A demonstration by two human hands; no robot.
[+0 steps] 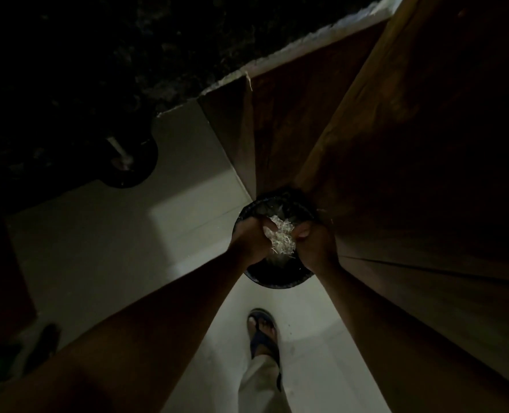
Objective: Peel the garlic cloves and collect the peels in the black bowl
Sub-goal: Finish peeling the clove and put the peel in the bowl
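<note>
In the dim lower centre of the frame, the left hand (pixel 251 241) and right hand (pixel 314 244) each seem to close a grip on the rim of the black bowl (pixel 272 281), peels (pixel 280 236) heaped inside between them, so it should be held level to avoid spilling.

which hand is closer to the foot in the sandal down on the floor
Right. The right hand grips the black bowl at its right side, more nearly above the sandalled foot; the left hand holds the bowl's left side, slightly farther off.
</note>
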